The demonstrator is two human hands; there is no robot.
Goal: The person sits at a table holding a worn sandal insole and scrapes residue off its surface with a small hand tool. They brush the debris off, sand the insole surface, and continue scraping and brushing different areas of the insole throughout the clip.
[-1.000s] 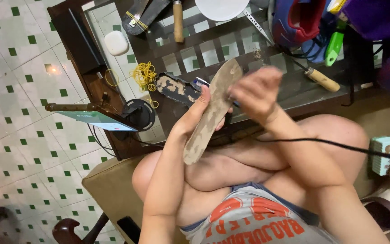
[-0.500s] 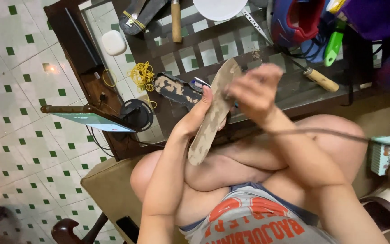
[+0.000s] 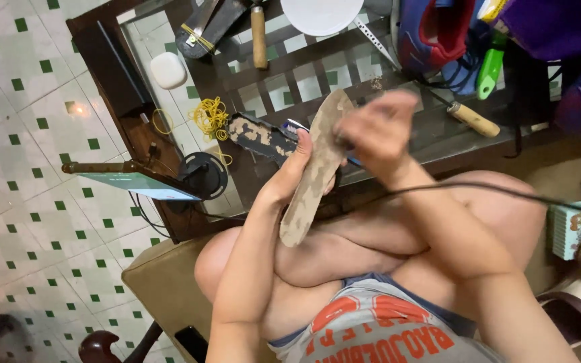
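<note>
Head view, looking down over the lap toward the counter (image 3: 284, 81).

Shoe insole (image 3: 316, 168): worn, mottled tan, held in the air above the knees, clear of the counter. Long axis running diagonally, upper end toward the counter at upper right, lower end toward the body at lower left.

Left hand (image 3: 297, 171): grip closed on the insole at mid-length, thumb on the near face, fingers wrapped behind the left edge. Forearm rising from lower left, wrist bent toward the counter.

Right hand (image 3: 374, 128): clenched at the upper end of the insole, just right of it and touching or nearly so; blurred. Content of the fist hidden, apart from a thin dark cord (image 3: 479, 188) trailing from under it toward the right edge. Forearm entering from lower right, crossing above the thigh.

Relation: insole lying left of and below the right hand; left hand nearer the middle, right hand nearer the upper tip.

Beyond the hands on the counter: second dark mottled sole (image 3: 258, 136), bundle of yellow rubber bands (image 3: 211, 117), wooden-handled tool (image 3: 473, 119), white dish (image 3: 321, 13), blue and red shoe (image 3: 432, 33).
</note>
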